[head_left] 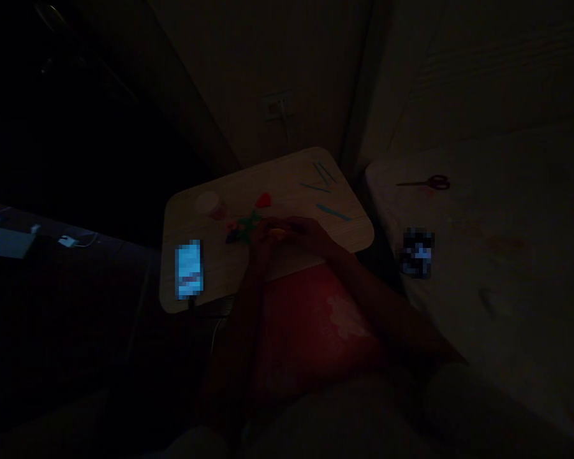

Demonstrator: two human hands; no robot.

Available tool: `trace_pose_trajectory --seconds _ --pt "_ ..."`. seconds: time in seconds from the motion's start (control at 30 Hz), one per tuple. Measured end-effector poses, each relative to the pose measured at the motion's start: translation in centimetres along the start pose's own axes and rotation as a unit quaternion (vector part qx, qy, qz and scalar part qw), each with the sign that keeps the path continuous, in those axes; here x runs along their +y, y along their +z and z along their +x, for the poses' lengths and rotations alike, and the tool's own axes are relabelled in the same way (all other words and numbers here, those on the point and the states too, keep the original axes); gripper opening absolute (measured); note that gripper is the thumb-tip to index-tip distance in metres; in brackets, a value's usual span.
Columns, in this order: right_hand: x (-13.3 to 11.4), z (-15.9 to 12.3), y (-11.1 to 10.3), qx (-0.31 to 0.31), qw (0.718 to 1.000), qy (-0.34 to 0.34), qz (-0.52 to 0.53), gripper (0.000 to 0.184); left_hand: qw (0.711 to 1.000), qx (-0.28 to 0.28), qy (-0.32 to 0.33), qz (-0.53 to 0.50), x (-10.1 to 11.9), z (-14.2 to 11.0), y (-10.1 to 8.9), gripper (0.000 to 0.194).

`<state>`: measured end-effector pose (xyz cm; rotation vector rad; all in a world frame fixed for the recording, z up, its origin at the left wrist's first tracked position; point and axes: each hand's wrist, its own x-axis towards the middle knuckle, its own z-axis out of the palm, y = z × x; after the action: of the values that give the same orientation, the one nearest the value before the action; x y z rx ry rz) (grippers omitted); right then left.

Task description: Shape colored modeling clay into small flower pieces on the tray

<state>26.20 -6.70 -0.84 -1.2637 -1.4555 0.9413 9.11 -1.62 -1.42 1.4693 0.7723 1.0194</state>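
Scissors [439, 183] — dark red handles

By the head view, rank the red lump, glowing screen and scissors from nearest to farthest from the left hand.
1. Red lump: just beyond the left hand.
2. Glowing screen: left side of the small table.
3. Scissors: far right, off that table.

2 bare hands [309, 233], bare forearms [377, 290]; clothing [330, 414] too dark.
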Motion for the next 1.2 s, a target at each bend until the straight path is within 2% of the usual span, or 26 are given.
trace_pose_trajectory --seconds 0.17,0.3,0.53,0.67,0.77,0.9,1.0,1.2 --pt "0.5 0.3 -0.3 0.005 1.000 0.006 -0.010 0.035 0.998 -0.049 0.013 0.035 0.5 -0.1 -0.1 0.038" --pt "0.2 0.4 -0.2 0.014 0.998 0.031 -0.061 0.032 0.995 -0.079 0.042 0.050 0.9 -0.2 0.0 0.035" --pt "-1.9 -0.1 1.1 0.083 0.974 0.096 -0.186 0.022 0.992 -0.103 0.047 0.055 1.5 -0.2 0.4 0.037" --pt "-2.1 -0.3 1.7 0.106 0.960 0.115 -0.231 0.019 0.993 -0.100 0.049 0.040 1.6 -0.3 0.6 0.037" --pt "-1.5 -0.3 1.5 0.091 0.970 0.082 -0.212 0.023 0.995 -0.076 0.061 0.030 1.3 -0.5 0.8 0.033" --pt "-0.7 -0.3 0.9 0.056 0.991 0.027 -0.119 0.030 0.998 -0.029 0.062 0.015 0.7 -0.4 0.8 0.032" --pt "-0.5 -0.3 0.9 0.060 0.993 0.024 -0.094 0.027 0.997 -0.007 0.061 0.038 0.4 -0.3 0.6 0.035" --pt "-1.0 -0.1 1.1 0.090 0.981 0.074 -0.154 0.022 0.992 -0.054 0.081 0.076 1.1 -0.7 0.8 0.033"
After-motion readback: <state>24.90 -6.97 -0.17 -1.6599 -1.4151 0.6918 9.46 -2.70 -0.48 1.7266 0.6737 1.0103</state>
